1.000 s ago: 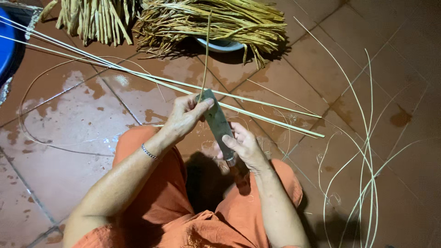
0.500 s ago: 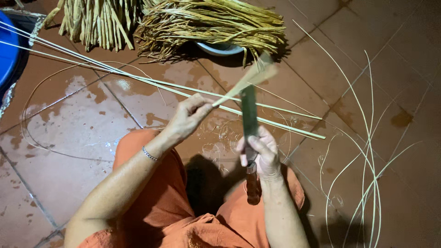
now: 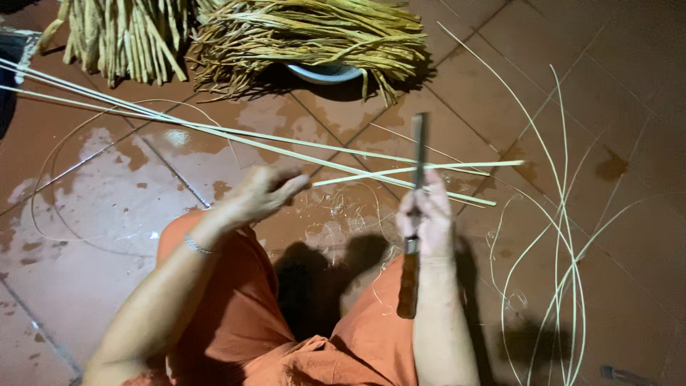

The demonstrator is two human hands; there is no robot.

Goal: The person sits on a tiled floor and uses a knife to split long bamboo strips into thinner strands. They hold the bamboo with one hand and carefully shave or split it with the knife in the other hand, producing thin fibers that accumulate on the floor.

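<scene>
My left hand (image 3: 261, 196) pinches the end of a thin pale cane strip (image 3: 457, 167). The strip runs level to the right, across the blade of a knife (image 3: 418, 146). My right hand (image 3: 427, 223) grips that knife where blade meets handle, blade pointing away from me; the brown wooden handle (image 3: 408, 286) lies along my wrist. Both hands hover above my knees, which are in orange cloth (image 3: 236, 307), over a red tiled floor.
Several long pale strips (image 3: 179, 125) lie slantwise on the wet tiles. Two bundles of dry yellow stalks (image 3: 121, 36) (image 3: 314, 32) lie at the top, the second over a white bowl (image 3: 325, 73). Thin curved slivers (image 3: 564, 236) arch at the right. Fine shavings (image 3: 336, 214) lie between my hands.
My hands have drawn apart. The strip, raised and pointing up-right half a second ago, now lies level across the blade. The knife has gone from tilted to upright.
</scene>
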